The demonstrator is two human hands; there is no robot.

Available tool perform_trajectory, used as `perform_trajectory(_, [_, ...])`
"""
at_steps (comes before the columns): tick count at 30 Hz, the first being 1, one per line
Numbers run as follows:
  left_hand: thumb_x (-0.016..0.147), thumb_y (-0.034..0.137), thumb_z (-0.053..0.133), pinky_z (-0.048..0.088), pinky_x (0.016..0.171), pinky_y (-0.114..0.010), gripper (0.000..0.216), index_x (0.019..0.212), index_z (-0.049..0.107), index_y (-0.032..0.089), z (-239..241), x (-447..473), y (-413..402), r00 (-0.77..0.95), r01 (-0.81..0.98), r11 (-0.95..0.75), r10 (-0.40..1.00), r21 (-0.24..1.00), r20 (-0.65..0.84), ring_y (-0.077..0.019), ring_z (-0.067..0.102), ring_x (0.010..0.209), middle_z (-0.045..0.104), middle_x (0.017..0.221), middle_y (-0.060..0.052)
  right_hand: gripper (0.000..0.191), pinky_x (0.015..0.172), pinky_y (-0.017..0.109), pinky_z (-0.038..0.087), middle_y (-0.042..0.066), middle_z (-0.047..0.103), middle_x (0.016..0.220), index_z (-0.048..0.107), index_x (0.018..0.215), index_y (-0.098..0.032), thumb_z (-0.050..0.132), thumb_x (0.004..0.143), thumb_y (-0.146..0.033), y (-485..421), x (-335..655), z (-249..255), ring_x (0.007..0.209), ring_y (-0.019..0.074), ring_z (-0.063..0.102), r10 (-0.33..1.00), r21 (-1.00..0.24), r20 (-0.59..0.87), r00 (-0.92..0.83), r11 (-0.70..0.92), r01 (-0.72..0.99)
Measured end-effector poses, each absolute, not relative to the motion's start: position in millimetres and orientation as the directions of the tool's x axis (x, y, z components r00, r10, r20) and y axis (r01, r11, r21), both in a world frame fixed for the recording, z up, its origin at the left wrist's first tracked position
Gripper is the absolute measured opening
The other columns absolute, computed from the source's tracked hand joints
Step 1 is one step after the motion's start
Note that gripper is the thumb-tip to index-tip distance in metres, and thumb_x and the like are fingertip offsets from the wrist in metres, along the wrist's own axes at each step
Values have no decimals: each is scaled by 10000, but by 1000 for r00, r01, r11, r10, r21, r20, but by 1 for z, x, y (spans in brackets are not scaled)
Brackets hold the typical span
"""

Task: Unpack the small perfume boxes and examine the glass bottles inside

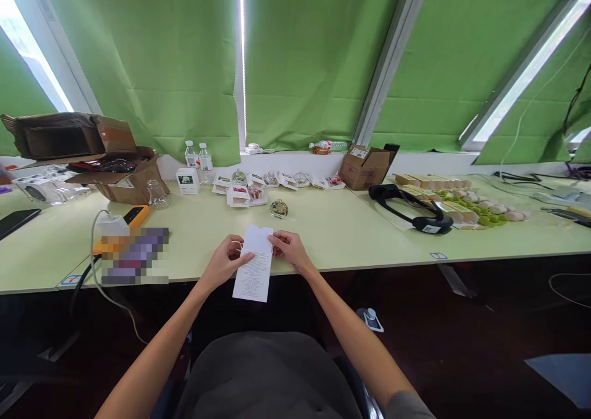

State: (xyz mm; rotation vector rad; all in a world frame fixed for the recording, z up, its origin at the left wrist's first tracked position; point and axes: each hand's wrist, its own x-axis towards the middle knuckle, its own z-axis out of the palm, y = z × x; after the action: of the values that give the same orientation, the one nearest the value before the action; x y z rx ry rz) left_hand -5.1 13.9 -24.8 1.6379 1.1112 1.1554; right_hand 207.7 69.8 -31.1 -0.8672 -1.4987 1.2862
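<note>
A flat white printed card, upright and slightly tilted, is held between my hands over the table's front edge. Small lines of text cover its lower part, while its top is plain with a notched edge. My left hand pinches its left side, thumb across the front. At the upper right edge, my right hand grips it with thumb and fingers; some of those fingers are hidden behind it. Just beyond the card, a small gold-and-green ornament rests on the pale green table.
Several opened white boxes with ornaments line the back. Left are a white carton, water bottles, a glass jar and an orange device. A cardboard box, black headset and egg trays stand right.
</note>
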Motion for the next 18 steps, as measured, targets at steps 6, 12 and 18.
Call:
perform_trajectory(6, [780,467,650,517,607,-288,397,1002,441,214,-24,-5,13,190,205,-266,955,942,228,-194,665,768,660,910,-39,354,471,240,449,-1,592,590,663,749,-172,687,716,-523,69,207,-30,508,122,535,935,-981,195,-297,190,-49])
perform_trajectory(12, [772,463,660,522,639,-303,394,993,455,210,-24,-5,13,188,190,-275,952,942,240,-198,673,785,674,929,-48,377,464,237,450,4,596,597,663,757,-168,683,711,-542,71,207,-31,514,125,536,935,-981,191,-299,189,-39])
perform_trajectory(18, [783,452,653,519,636,-301,379,996,454,210,-25,-5,14,190,190,-276,952,942,241,-195,672,777,676,923,-46,342,480,244,451,-7,586,583,661,748,-173,684,728,-514,71,208,-32,506,121,535,932,-979,201,-301,194,-54])
